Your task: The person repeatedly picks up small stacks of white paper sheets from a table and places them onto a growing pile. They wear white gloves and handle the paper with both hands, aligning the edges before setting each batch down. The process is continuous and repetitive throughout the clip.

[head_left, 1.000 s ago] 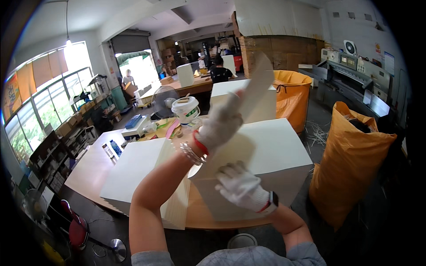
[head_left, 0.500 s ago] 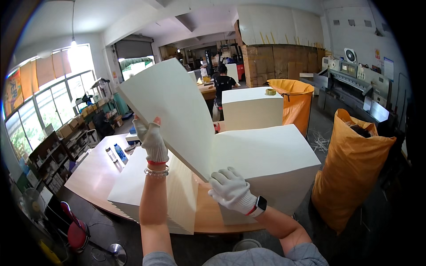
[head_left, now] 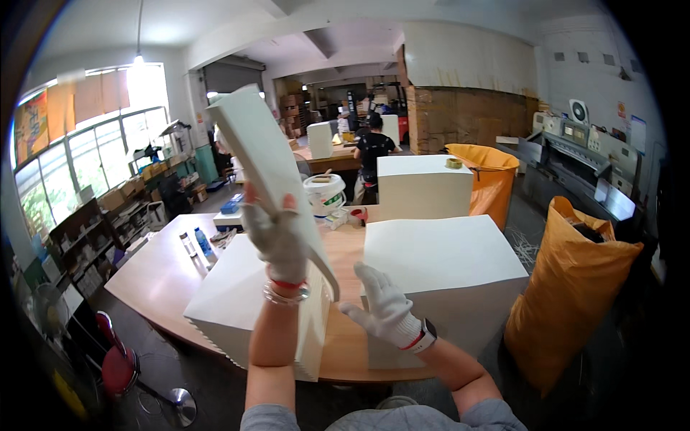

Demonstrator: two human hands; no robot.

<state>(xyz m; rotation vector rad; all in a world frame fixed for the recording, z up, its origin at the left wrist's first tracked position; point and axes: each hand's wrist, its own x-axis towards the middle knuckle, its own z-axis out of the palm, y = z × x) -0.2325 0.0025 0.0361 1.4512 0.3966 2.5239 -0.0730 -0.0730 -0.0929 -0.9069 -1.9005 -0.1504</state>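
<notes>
While the left hand (head_left: 277, 241) clasps the tilted white sheaf (head_left: 262, 147), I'd steer the spread, empty right hand (head_left: 388, 310) under its near end for support.

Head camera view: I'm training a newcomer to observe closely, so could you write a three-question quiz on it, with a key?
1. Which grips the raised white slab?
A: right hand
B: left hand
C: neither hand

2. True or false: the right hand is balled into a fist.

3. Fill in the colour: the tall sack to the right of the nearer white stack is ____.

Key:
1. B; the gloved left hand holds it up at a tilt.
2. False; the hand is open, with the thumb apart from the fingers.
3. Orange.
</notes>
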